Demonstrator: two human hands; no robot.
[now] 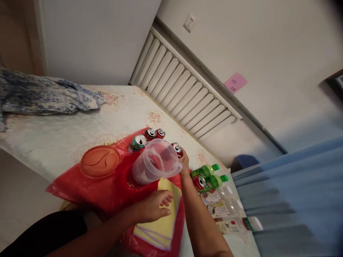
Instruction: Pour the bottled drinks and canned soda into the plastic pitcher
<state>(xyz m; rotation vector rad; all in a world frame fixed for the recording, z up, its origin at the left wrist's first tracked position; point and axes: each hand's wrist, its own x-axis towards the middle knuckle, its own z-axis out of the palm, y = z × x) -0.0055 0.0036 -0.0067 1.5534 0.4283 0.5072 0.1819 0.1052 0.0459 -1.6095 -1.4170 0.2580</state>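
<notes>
My right hand (184, 163) is wrapped round a dark red drink can (177, 147) on the far right side of a clear plastic pitcher (142, 166). The pitcher has no lid on and stands on red plastic sheeting (73, 182). My left hand (158, 206) holds nothing, its fingers loosely curled and the thumb apart, over a folded yellow cloth (155, 233). Left of the pitcher lies a round orange lid (100, 160). Behind the pitcher stand a green can (138, 142), a dark can (150, 134) and a red can (160, 133).
On the right, two green bottles (205, 170) lie beside another red can (198, 182) and several clear labelled bottles (227, 225). A patterned cloth (50, 94) lies at the left on the floral tablecloth (128, 103). A radiator (184, 85) lines the wall behind; a blue curtain (294, 192) hangs right.
</notes>
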